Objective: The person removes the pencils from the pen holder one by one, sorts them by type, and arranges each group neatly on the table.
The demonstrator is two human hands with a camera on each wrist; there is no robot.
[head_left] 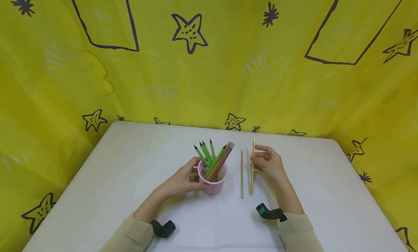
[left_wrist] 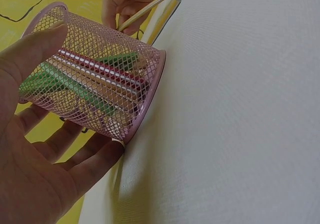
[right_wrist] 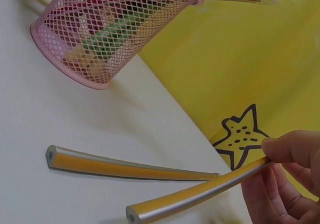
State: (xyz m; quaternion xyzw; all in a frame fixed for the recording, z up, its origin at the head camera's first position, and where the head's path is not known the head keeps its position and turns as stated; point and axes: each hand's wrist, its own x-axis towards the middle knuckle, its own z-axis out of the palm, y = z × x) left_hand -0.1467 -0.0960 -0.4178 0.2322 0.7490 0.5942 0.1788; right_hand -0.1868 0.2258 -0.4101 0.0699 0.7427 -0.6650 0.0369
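Observation:
My left hand grips a pink mesh pencil cup from its left side, thumb at the front. Green pencils with dark points up stand in it, beside red and yellowish pencils with their eraser ends up. In the left wrist view the cup's mesh wall shows the pencils leaning inside. To the right, my right hand pinches a yellow and silver striped pencil between thumb and fingers, eraser end away from me. A similar pencil lies on the table between it and the cup.
A white cloth covers the table. Behind it hangs a yellow curtain with drawn stars and fish. A yellowish stick-like piece shows between the left fingers and the cup. Black devices sit on both wrists.

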